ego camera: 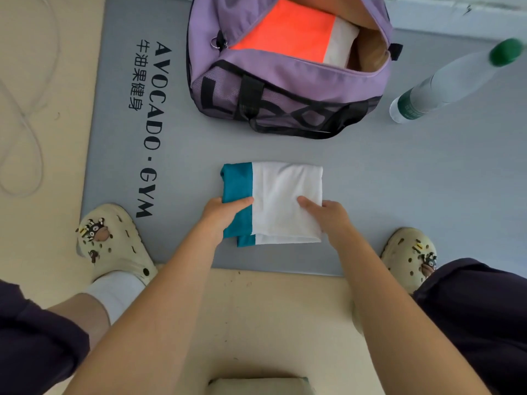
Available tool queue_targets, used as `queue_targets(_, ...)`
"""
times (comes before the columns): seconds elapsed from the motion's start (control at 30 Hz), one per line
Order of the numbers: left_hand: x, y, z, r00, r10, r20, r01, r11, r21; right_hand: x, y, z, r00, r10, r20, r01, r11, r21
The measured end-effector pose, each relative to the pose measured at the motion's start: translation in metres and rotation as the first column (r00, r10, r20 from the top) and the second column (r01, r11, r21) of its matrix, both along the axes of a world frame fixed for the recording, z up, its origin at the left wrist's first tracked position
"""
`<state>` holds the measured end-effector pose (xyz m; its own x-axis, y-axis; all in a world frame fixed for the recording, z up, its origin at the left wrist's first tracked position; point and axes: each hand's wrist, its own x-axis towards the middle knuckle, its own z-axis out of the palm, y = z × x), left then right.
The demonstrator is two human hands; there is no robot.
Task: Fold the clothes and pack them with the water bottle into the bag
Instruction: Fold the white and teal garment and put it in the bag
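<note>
Both hands grip the near part of a folded white-and-teal garment (281,201) lying on the grey gym mat (413,172): the left hand (224,215) curls round its teal edge, the right hand (328,215) pinches the white side, thumb on top. Beyond it sits an open purple duffel bag (273,81) holding a folded orange-and-white garment (288,29). Right of the bag stands a clear plastic water bottle with a green cap (445,81).

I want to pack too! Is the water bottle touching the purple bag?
Apart. The head view shows bare grey mat between the water bottle and the purple bag.
</note>
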<state>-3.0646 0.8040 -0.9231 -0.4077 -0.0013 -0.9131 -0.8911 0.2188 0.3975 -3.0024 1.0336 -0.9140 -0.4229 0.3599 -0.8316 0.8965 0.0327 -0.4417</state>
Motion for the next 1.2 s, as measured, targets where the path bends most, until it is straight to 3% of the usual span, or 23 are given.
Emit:
queue_targets(0.1,0.003,-0.005,0.011,0.997,0.072,0.006,-0.072,0.989,0.133,0.008,-0.003,0.011,0.986,-0.155,-0.055,0.139,0.965,-0.222)
queue_targets(0.2,-0.005,-0.006,0.035,0.993,0.104,-0.047,-0.091,0.971,0.222,0.001,0.003,0.036,0.981,-0.164,-0.107,0.121,0.937,-0.329)
queue_targets(0.3,-0.034,-0.002,0.079,0.971,0.133,-0.198,-0.067,0.949,0.308,-0.023,0.016,0.079,0.96,-0.161,-0.229,0.066,0.925,-0.374)
queue_targets(0.4,-0.076,0.006,0.133,0.916,0.117,-0.385,0.036,0.93,0.367,-0.064,0.032,0.133,0.865,-0.147,-0.479,-0.039,0.933,-0.357)
queue_targets(0.47,-0.112,0.016,0.165,0.86,0.096,-0.501,0.095,0.935,0.342,-0.097,0.042,0.167,0.781,-0.105,-0.616,-0.08,0.961,-0.265)
queue_targets(0.63,-0.205,0.062,0.2,0.699,0.109,-0.707,0.105,0.962,0.252,-0.183,0.068,0.2,0.626,0.026,-0.78,-0.055,0.998,-0.011)
queue_targets(0.7,-0.23,0.081,0.193,0.666,0.084,-0.742,0.127,0.966,0.223,-0.207,0.078,0.192,0.622,0.053,-0.781,-0.029,0.999,0.044)
queue_targets(0.8,-0.25,0.1,0.161,0.697,-0.02,-0.716,0.191,0.969,0.159,-0.218,0.093,0.169,0.692,0.106,-0.714,-0.066,0.994,0.083)
queue_targets(0.97,-0.249,0.101,0.1,0.769,-0.268,-0.58,0.354,0.935,0.037,-0.209,0.113,0.126,0.827,0.168,-0.537,-0.229,0.972,-0.05)
queue_targets(1.13,-0.257,0.073,0.074,0.785,-0.163,-0.598,0.228,0.973,0.035,-0.226,0.099,0.103,0.84,0.179,-0.513,-0.258,0.962,-0.087)
queue_targets(1.2,-0.264,0.067,0.073,0.73,-0.262,-0.631,0.264,0.96,-0.093,-0.24,0.093,0.097,0.845,0.225,-0.486,-0.238,0.971,0.036)
